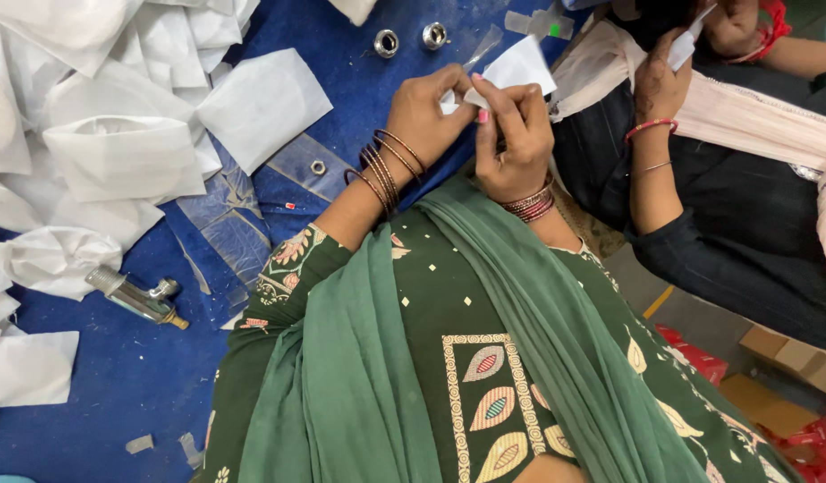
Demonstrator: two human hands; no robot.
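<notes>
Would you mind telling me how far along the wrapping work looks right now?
Done: nothing clearly finished shows. In hand: the left hand and right hand pinch a white paper piece. Left: a metal tap and two metal rings lie bare on the blue table, among loose white sheets.

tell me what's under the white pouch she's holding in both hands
Below the white pouch, held by the left hand and right hand, lies the blue table. The hands hide its lower edge and any contents.
</notes>
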